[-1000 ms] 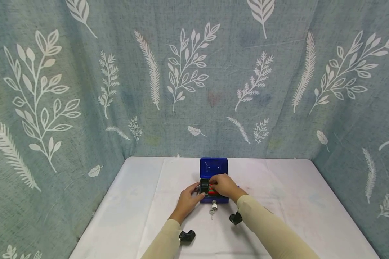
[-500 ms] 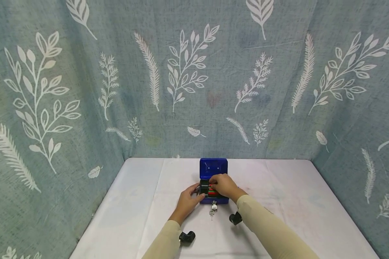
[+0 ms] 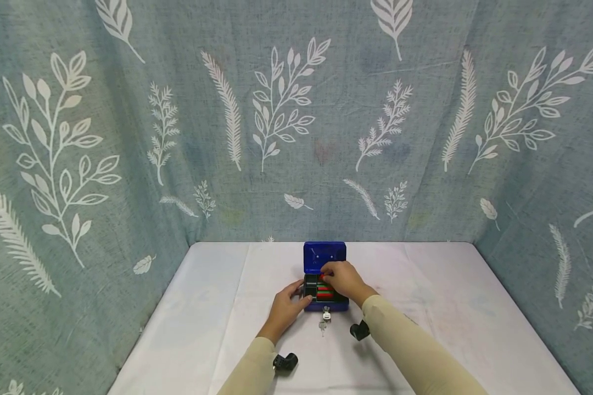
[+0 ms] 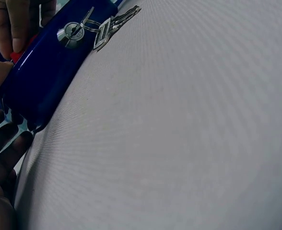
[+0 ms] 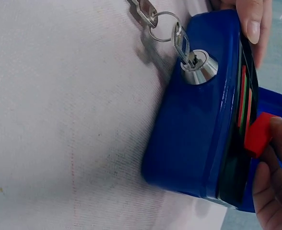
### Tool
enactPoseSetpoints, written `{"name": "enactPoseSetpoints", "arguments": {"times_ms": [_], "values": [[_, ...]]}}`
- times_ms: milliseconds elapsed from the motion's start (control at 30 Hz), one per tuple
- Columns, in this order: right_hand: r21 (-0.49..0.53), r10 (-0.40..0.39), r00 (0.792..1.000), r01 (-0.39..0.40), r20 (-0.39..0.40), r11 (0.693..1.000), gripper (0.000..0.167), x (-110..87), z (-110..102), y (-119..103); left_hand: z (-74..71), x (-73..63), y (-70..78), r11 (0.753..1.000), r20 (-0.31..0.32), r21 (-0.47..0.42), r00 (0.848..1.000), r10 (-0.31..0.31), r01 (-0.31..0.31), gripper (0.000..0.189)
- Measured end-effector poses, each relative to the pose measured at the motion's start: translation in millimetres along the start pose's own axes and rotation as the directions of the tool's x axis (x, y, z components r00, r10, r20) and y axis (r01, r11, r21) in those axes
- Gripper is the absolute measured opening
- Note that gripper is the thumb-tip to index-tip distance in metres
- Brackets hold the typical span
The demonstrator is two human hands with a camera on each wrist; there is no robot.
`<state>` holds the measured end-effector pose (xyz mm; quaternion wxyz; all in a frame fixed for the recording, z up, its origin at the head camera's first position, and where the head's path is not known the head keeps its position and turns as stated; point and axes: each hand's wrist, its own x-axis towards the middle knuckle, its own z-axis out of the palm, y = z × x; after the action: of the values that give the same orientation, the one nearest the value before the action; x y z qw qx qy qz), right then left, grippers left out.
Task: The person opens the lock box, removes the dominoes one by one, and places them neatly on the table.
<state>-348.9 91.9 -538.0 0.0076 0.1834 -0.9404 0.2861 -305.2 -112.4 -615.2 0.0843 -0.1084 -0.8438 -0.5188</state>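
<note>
A blue cash box (image 3: 324,258) stands on the table with its lid raised at the back. Inside sits a black tray (image 3: 310,285), where red and green strips (image 3: 325,291) lie in the right part. My right hand (image 3: 346,280) pinches a red block (image 5: 261,134) between thumb and fingers, over the back of the tray. My left hand (image 3: 283,310) holds the box's left side, thumb on the rim and fingers against the outer wall. A keyring with keys (image 4: 117,26) hangs from the key in the front lock (image 5: 198,67).
White cloth covers the table (image 3: 237,351). Behind and on both sides hangs a blue-grey curtain (image 3: 296,208) with white leaf patterns. A black wrist device (image 3: 285,362) juts from the left sleeve, and another black device (image 3: 359,330) from the right sleeve.
My right hand has shifted slightly back toward the lid, and more of the red and green strips show in the tray. The left hand stays at the box's left side.
</note>
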Motion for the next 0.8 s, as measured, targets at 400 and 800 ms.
{"name": "enactPoseSetpoints", "arguments": {"times_ms": [400,800], "values": [[0.032,0.026,0.998,-0.025,-0.051,0.999,0.019,-2.6,-4.2,1.4,0.2,-0.8,1.1,1.0,-0.005,0.007,1.0,-0.002,0.002,0.058],[0.122,0.061,0.989,-0.044,-0.134,0.992,0.032,-5.9,-2.4,10.9,2.3,1.2,-1.0,0.999,0.004,0.019,0.999,-0.035,0.035,0.059]]}}
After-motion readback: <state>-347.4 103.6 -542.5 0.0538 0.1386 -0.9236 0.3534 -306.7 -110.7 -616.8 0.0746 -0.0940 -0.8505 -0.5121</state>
